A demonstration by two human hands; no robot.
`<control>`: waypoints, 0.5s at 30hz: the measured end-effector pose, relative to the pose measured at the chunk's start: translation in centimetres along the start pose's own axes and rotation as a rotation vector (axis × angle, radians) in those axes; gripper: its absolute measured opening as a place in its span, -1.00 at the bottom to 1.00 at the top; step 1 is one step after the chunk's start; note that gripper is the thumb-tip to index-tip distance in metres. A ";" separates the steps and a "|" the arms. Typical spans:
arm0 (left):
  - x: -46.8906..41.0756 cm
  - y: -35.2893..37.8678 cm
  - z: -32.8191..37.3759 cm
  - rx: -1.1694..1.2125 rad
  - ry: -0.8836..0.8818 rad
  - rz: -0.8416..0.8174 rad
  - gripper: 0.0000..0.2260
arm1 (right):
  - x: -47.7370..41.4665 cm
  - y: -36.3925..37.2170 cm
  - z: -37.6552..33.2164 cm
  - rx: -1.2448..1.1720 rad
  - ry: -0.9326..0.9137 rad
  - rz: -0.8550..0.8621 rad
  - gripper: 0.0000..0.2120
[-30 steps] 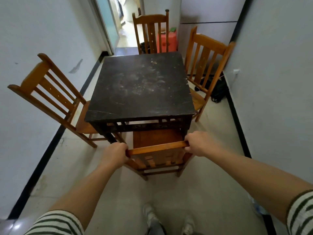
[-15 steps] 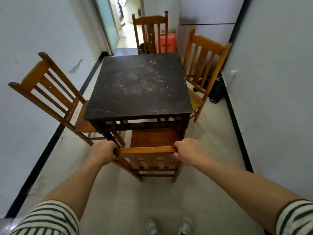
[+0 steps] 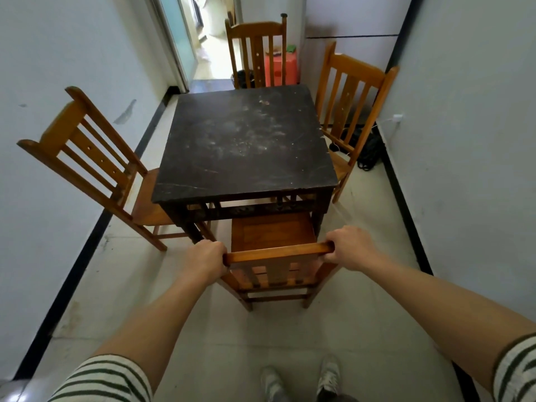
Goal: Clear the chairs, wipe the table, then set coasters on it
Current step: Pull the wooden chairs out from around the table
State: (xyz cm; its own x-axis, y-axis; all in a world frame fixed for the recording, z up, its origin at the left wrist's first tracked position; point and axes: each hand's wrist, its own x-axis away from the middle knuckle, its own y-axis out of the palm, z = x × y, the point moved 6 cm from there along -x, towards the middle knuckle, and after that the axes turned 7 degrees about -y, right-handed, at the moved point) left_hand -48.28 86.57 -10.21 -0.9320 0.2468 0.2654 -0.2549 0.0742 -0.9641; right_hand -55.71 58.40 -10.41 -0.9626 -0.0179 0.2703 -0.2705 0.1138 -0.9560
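We see a narrow room between a pale left wall (image 3: 58,53), scuffed with a grey mark (image 3: 126,113), and a pale right wall (image 3: 478,169). A black skirting strip (image 3: 82,256) edges the pale tiled floor (image 3: 290,338). At the far end, daylight floods a doorway (image 3: 210,53) beside a frosted glass door (image 3: 177,36). A red stool (image 3: 281,68) stands there. A black bundle (image 3: 368,149) lies below a white plug (image 3: 398,117).

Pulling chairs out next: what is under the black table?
The near chair's seat pokes under the table's front edge; the left chair's and right chair's seats slip under too. The tabletop hides how far, and anything else beneath.
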 end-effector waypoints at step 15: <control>-0.1 0.1 -0.7 -0.035 0.080 0.022 -0.86 | 0.8 0.6 -0.8 -0.042 0.048 0.045 -0.77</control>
State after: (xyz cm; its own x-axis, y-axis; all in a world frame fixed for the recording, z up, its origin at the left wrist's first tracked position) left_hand -48.01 87.27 -10.31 -0.9134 0.3247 0.2456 -0.2244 0.1019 -0.9692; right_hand -56.62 59.29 -10.71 -0.9718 0.0358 0.2329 -0.2248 0.1554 -0.9619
